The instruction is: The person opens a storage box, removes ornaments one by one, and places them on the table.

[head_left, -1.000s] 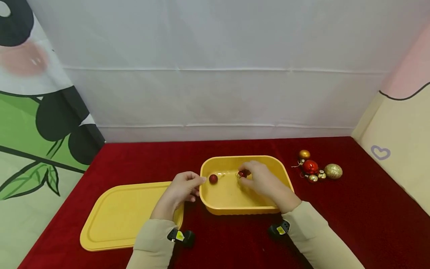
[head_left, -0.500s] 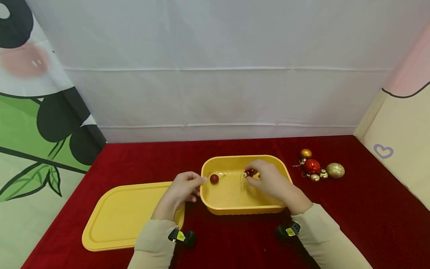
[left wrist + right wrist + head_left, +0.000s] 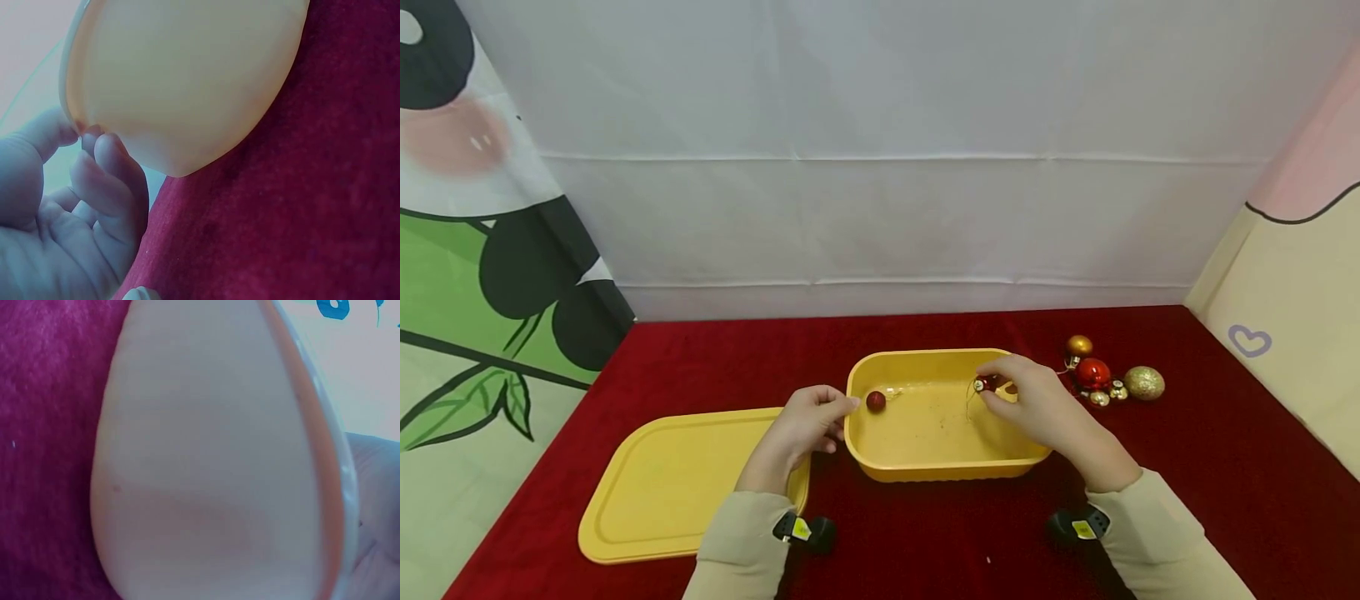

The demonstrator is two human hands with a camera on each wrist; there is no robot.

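My right hand (image 3: pixel 1037 404) hovers over the right end of the yellow tub (image 3: pixel 925 467), fingertips pinching a small red bauble (image 3: pixel 986 384); my left hand (image 3: pixel 801 425) grips the tub's left rim, thumb on top

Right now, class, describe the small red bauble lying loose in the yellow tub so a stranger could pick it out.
On the red tablecloth find the open yellow tub. The loose red bauble lies on its floor by the left wall, near the left hand; the tub's other red bauble is pinched in the right hand.
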